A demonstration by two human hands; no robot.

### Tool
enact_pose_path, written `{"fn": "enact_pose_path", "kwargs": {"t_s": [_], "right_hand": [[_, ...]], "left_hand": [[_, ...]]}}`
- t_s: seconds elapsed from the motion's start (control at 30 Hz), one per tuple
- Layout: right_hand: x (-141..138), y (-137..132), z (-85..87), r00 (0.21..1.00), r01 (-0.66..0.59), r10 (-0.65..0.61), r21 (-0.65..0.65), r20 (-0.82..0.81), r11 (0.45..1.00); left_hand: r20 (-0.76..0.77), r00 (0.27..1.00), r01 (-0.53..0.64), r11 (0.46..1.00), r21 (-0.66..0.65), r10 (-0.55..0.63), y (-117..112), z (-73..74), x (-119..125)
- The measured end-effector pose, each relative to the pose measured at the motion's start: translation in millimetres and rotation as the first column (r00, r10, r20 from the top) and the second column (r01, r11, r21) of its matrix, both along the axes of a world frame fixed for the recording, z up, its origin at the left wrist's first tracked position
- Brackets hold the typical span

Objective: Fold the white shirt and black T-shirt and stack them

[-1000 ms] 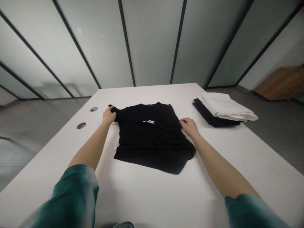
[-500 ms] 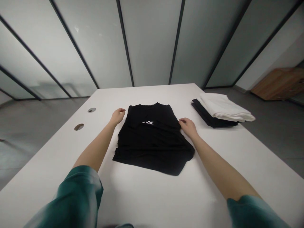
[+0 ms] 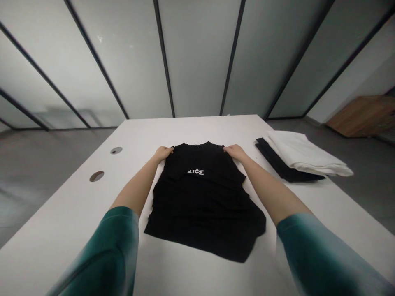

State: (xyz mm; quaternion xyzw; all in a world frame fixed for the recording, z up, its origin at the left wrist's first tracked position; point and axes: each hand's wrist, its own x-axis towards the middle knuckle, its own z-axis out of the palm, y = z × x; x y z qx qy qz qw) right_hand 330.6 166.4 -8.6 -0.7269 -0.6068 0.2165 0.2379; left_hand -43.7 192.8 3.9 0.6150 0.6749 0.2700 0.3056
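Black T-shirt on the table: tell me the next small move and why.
Probably pinch the shoulders of the black T-shirt and fold the collar end down toward the hem. Your left hand and right hand already sit at both shoulders, and the sides look folded inward. The stack of white and black garments to the right already lies folded.

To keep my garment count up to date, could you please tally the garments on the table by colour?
Black: 2 (a black T-shirt laid flat and a folded black garment)
White: 1 (a folded white garment on the black one)
Total: 3, counting each folded pile as one piece, since separate layers cannot be told.
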Motion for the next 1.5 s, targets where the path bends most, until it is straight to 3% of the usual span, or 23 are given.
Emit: {"fn": "enact_pose_path", "kwargs": {"t_s": [0.07, 0.13, 0.23, 0.33, 0.47, 0.63, 0.8, 0.9, 1.0, 1.1, 1.17, 1.23, 1.3, 1.37, 1.43, 1.5], "right_hand": [[1, 18, 8.1, 0.994, 0.096, -0.096, -0.002, 0.056, 0.995], [2, 33, 17.9, 0.989, 0.135, -0.138, 0.081, 0.042, 0.988], [2, 44, 30.0, 0.997, 0.065, -0.056, 0.213, -0.047, 0.975], [0, 30, 31.4, 0.997, -0.039, 0.053, 0.233, -0.054, 0.972], [3, -24, 15.9, 0.988, -0.136, 0.116, 0.221, 0.101, 0.966], [10, -110, -5.6, 0.917, 0.019, -0.038, 0.051, 0.397, 0.999], [3, -171, -5.5, 0.861, 0.061, -0.054, 0.003, 0.505, 0.998], [-4, -192, 0.4, 0.866, 0.026, 0.014, -0.073, 0.500, 0.997], [-6, -207, 2.7, 0.910, -0.055, 0.105, -0.135, 0.400, 0.989], [-3, -218, -1.1, 0.986, -0.095, 0.108, -0.105, 0.125, 0.990], [-1, -223, -4.6, 0.995, -0.059, 0.056, -0.029, -0.078, 0.998], [0, -226, -5.6, 0.959, -0.004, 0.002, -0.005, -0.284, 1.000], [1, -229, -2.5, 0.876, 0.022, -0.062, -0.087, -0.478, 0.996], [3, -231, 3.8, 0.774, 0.023, -0.111, -0.146, -0.623, 0.989], [6, -233, 10.4, 0.682, 0.042, -0.093, -0.089, -0.726, 0.995], [12, -238, 15.0, 0.648, 0.061, -0.066, -0.035, -0.759, 0.998]], "left_hand": [[-0.042, 0.998, -0.042, 0.999, 0.021, 0.043, 14, 7.9, -1], [-0.026, 0.998, -0.061, 0.993, 0.098, 0.064, 27, 19.2, -1], [0.037, 0.999, -0.026, 0.981, 0.191, 0.019, 38, 34.6, 2], [-0.033, 0.995, 0.095, 0.986, 0.135, -0.091, 28, 37.0, 2], [-0.249, 0.947, 0.222, 0.974, 0.048, -0.204, -15, 17.3, -5], [-0.561, 0.816, 0.152, 0.988, -0.028, -0.141, -90, -10.8, -17], [-0.612, 0.789, 0.092, 0.995, 0.038, -0.050, -142, -9.0, -21], [-0.520, 0.839, 0.114, 0.986, -0.120, -0.161, -158, 0.9, -23], [-0.326, 0.909, 0.176, 0.949, -0.263, -0.259, -174, 9.6, -28], [-0.024, 0.953, 0.287, 0.923, -0.255, -0.303, -194, 12.8, -34], [0.219, 0.919, 0.369, 0.910, -0.189, -0.327, -207, 11.8, -37], [0.401, 0.867, 0.378, 0.915, -0.144, -0.295, -216, 9.8, -38], [0.495, 0.845, 0.321, 0.932, -0.167, -0.203, -221, 9.2, -39], [0.540, 0.833, 0.267, 0.942, -0.204, -0.119, -224, 11.1, -41], [0.567, 0.819, 0.243, 0.946, -0.214, -0.082, -224, 14.4, -44], [0.544, 0.837, 0.221, 0.950, -0.221, -0.068, -225, 17.0, -48]]}}
